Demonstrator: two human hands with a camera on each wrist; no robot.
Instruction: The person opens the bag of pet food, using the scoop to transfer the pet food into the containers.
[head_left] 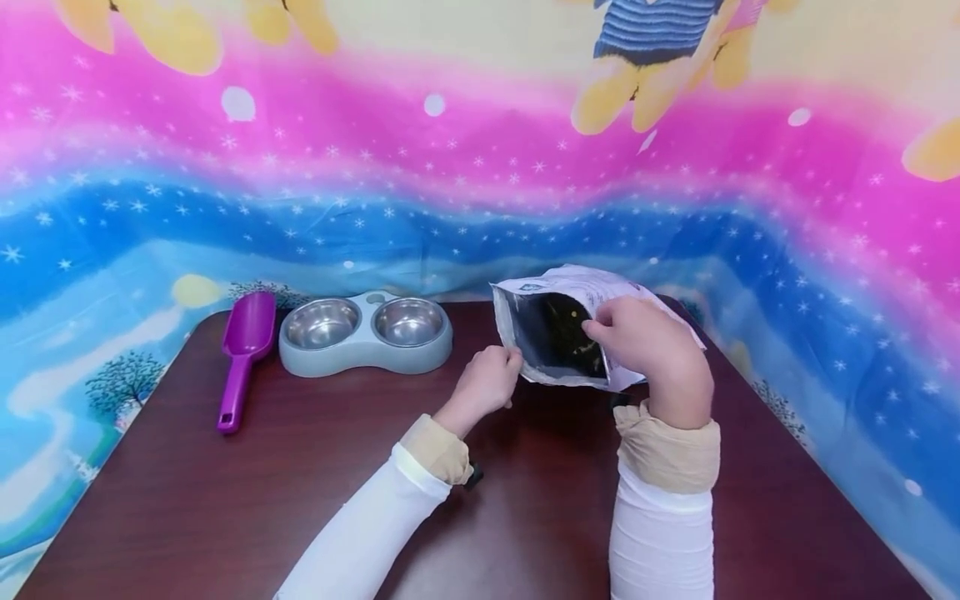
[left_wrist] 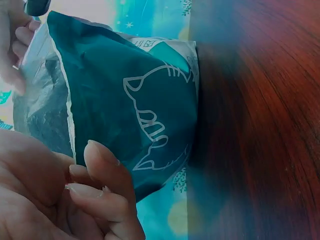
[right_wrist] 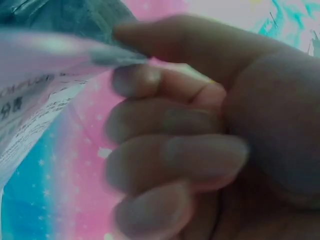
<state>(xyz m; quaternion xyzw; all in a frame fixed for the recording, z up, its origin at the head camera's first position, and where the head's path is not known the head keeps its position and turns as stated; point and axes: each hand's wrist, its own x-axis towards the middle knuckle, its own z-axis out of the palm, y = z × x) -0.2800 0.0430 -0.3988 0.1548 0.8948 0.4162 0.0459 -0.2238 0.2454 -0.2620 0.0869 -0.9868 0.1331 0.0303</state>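
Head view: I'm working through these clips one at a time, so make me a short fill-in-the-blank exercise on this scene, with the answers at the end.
1. The scoop lies to the ____ of the stand in the head view.
2. The stand holds ____ metal bowls.
3. The mouth of the bag is ____, showing its dark inside.
4. Of the left hand and the right hand, the ____ one is nearer the bowls.

Missing words: left; two; open; left.

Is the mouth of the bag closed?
No, the bag gapes open between the left hand and the right hand, showing its dark inside.
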